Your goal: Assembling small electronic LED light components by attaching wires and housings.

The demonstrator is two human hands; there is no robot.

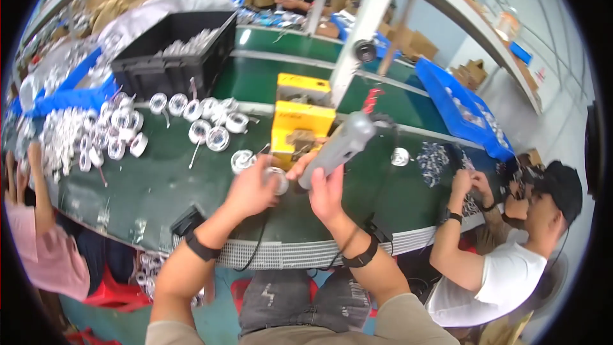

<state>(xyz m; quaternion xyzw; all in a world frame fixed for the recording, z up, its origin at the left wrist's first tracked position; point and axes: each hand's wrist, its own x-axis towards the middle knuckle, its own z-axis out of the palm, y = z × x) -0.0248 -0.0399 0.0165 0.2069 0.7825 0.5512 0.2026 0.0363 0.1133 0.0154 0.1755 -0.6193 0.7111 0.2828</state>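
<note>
My right hand (325, 193) is closed round a thick grey electric screwdriver (345, 144), tilted with its upper end away to the right. Just left of it, my left hand (251, 188) has its fingers and thumb closed on a small white round part (276, 181), partly blurred. Another white round part (242, 161) lies on the green bench beyond the left hand's fingers. Directly ahead of both hands stands a yellow box-shaped device (302, 118) with a dark opening and a metal piece at its front.
Many white round parts with wires (217, 137) spread over the bench (166, 188) at left. A black crate (153, 73) stands behind them. Blue trays (456, 105), a post (367, 19) and small dark parts (433, 163) are on the right. People sit at both sides.
</note>
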